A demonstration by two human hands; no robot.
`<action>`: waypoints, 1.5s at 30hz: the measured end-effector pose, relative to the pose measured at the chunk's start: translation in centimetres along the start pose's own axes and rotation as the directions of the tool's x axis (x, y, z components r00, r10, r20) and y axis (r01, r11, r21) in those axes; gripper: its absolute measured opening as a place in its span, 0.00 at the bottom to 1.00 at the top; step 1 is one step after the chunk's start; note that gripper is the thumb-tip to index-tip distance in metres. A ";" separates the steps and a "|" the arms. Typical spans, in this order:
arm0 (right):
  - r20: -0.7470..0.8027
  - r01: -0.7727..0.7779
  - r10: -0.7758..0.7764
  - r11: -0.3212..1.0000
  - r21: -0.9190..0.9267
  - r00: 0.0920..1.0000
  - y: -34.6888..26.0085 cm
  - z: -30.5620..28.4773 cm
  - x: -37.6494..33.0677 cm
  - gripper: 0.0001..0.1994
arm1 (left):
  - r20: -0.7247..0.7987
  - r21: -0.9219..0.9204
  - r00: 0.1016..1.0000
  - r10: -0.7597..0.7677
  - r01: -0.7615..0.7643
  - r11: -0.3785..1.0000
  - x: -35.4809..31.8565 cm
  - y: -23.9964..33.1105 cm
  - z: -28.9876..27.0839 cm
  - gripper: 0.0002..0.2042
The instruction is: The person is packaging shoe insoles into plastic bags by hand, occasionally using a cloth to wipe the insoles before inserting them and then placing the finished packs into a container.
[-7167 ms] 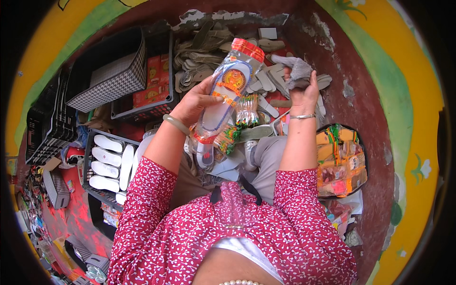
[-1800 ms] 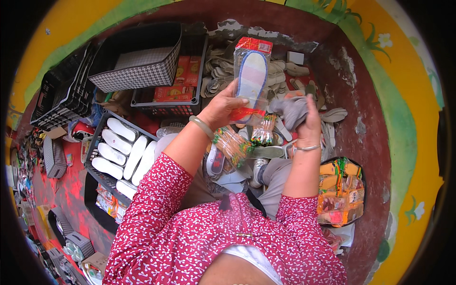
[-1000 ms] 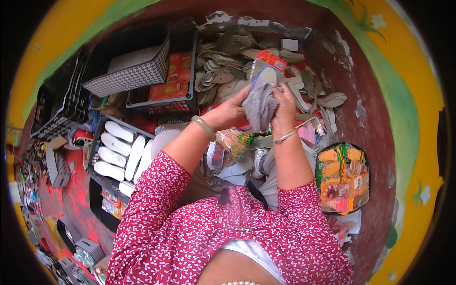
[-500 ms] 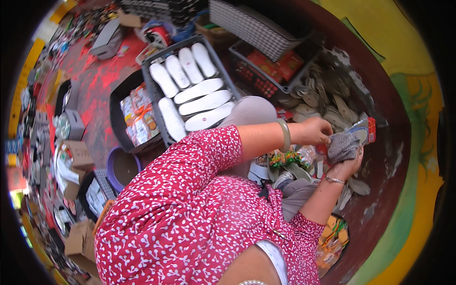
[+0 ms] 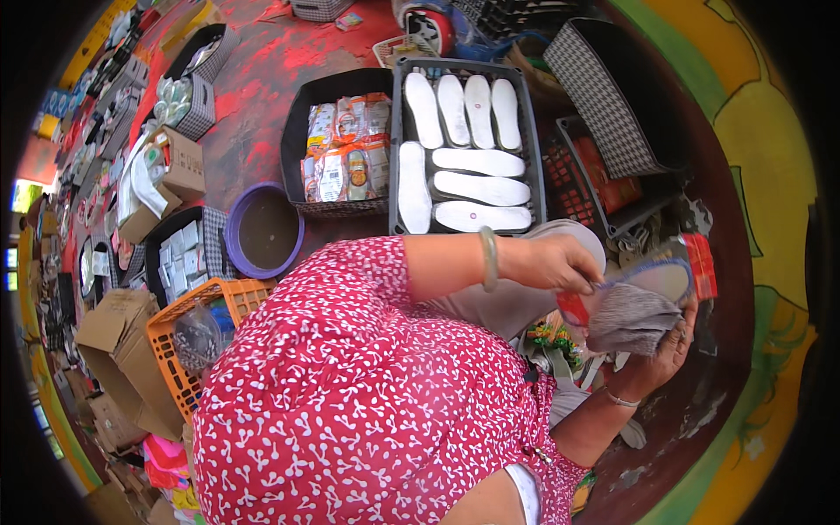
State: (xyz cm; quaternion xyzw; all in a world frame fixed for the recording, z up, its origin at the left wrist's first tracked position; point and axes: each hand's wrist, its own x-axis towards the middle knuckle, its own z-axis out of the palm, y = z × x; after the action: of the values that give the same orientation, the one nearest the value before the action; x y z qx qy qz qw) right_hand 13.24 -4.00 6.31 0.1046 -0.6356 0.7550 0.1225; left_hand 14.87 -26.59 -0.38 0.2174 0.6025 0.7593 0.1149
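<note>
My left hand [image 5: 560,264], wearing a pale green bangle, pinches the near end of a clear plastic insole package [image 5: 667,278]. Inside it shows a pale insole with a blue rim; red strips mark both ends of the wrapping. My right hand [image 5: 669,348], with a thin metal bracelet, grips a folded grey cloth [image 5: 632,319]. The cloth lies against the package and covers part of it. Both hands are closed, and the fingers of my right hand are partly hidden behind the cloth.
Ahead, a dark crate [image 5: 535,131] holds several white insoles. Left of it stand a black bin [image 5: 297,140] of packets, a purple basin [image 5: 232,229] and an orange basket [image 5: 166,350]. A grey-patterned bin [image 5: 604,96] rests on another crate. A painted wall [image 5: 770,175] curves along the right.
My view has turned, so the crates sit further right. The insole package shows more fully between my hands, its near red end in my left fingers. The cloth stays in my right hand.
</note>
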 end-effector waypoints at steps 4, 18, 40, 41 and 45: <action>-0.086 -0.103 0.104 0.995 0.015 0.991 0.2 -0.2 1.4 0.18 | -0.308 -0.195 0.909 -0.281 0.229 0.954 -6.6 3.0 -5.5 0.13; -0.139 -0.387 0.391 0.921 0.051 0.910 3.1 -2.0 1.2 0.16 | -0.990 -0.136 -0.137 -0.015 0.952 0.273 -41.9 -14.7 -34.9 0.08; -0.149 -0.455 0.445 0.890 -0.034 0.883 1.9 1.5 -0.7 0.16 | -0.974 -0.190 -0.212 -0.082 0.956 -0.223 -35.8 -16.6 -31.9 0.19; -0.154 -0.444 0.433 0.894 -0.051 0.888 2.0 1.3 -0.7 0.16 | -0.985 -0.120 -0.148 -0.093 0.960 -0.254 -35.8 -16.5 -31.5 0.19; -0.178 -0.445 0.425 0.891 -0.087 0.887 2.1 0.4 -0.9 0.16 | -0.923 0.201 0.110 -0.369 0.955 -0.219 -37.5 -18.3 -31.2 0.24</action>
State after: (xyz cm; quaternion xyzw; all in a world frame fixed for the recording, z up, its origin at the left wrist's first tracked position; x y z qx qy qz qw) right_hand 13.40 -4.80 4.10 -0.1073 -0.6777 0.7275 0.0052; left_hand 31.64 -65.46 -30.86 -0.4059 0.8763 0.1127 0.2337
